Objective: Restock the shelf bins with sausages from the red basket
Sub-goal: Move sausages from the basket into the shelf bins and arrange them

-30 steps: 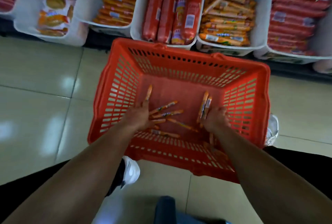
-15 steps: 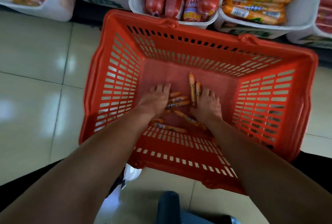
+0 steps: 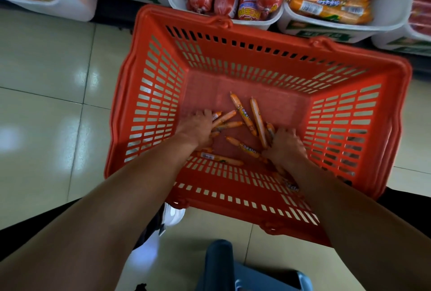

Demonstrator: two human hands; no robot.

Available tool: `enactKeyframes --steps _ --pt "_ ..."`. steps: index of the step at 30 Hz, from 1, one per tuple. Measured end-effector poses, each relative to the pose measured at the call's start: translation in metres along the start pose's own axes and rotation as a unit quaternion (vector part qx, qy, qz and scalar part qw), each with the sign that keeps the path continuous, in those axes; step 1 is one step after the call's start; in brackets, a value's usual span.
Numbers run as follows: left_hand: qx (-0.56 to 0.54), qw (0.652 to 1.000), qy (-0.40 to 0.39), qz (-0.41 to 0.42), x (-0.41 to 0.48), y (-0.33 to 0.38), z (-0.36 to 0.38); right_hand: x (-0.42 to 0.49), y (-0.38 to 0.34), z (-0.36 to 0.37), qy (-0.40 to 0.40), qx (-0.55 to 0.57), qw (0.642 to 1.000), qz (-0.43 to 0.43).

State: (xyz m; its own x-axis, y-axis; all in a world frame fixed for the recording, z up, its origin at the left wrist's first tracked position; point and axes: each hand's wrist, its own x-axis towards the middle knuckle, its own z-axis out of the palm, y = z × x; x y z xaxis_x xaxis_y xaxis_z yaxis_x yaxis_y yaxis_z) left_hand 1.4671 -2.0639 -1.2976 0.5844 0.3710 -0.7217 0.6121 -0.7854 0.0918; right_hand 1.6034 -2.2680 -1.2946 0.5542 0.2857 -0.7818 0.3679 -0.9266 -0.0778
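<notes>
On red basket [image 3: 256, 60] floor, L hand [image 3: 198, 127] at its left side clutches several thin sausages [image 3: 227, 116], R hand [image 3: 288, 146] at right grips others, more loose btwn them.

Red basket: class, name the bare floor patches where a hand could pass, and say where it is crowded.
Bare: in the red basket, the floor strip along the far wall, widening into both far corners. Crowded: the near half, where thin orange sausages crisscross between the left hand and right hand.
</notes>
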Motion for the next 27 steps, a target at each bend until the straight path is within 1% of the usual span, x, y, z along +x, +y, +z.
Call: enactKeyframes --steps 2,6,11,15,17,18,21,24,25,27 --pt "-0.006 1.0 0.017 -0.01 -0.001 -0.001 0.003 0.0 -0.004 0.0 0.016 0.004 1.0 -0.021" --pt "0.007 0.999 0.049 -0.007 0.0 -0.004 0.006 0.0 -0.01 -0.002 0.03 0.033 0.999 -0.022" --pt "-0.057 0.997 0.028 -0.03 0.004 -0.001 0.001 -0.004 -0.009 0.001 0.02 -0.02 0.997 -0.071" --pt "-0.076 0.996 0.022 -0.043 0.002 -0.002 -0.001 -0.009 -0.005 0.004 -0.002 -0.008 0.997 -0.071" --pt "-0.086 0.995 0.032 -0.048 0.001 -0.004 -0.005 -0.009 -0.003 -0.003 0.004 0.032 0.999 -0.041" --pt "-0.103 0.992 0.039 -0.054 0.0 -0.006 -0.007 -0.007 -0.004 -0.008 0.016 0.077 0.997 -0.016" --pt "-0.179 0.979 0.047 -0.086 -0.003 -0.009 -0.016 0.005 -0.012 -0.026 0.077 0.206 0.975 0.041" --pt "-0.258 0.958 0.047 -0.116 -0.007 -0.011 -0.021 0.021 -0.033 -0.034 0.079 0.234 0.969 0.02" --pt "-0.278 0.952 0.05 -0.119 -0.008 -0.012 -0.021 0.025 -0.043 -0.033 0.076 0.236 0.969 0.013" --pt "-0.314 0.939 0.055 -0.125 -0.01 -0.015 -0.022 0.027 -0.063 -0.026 0.096 0.218 0.971 0.005"
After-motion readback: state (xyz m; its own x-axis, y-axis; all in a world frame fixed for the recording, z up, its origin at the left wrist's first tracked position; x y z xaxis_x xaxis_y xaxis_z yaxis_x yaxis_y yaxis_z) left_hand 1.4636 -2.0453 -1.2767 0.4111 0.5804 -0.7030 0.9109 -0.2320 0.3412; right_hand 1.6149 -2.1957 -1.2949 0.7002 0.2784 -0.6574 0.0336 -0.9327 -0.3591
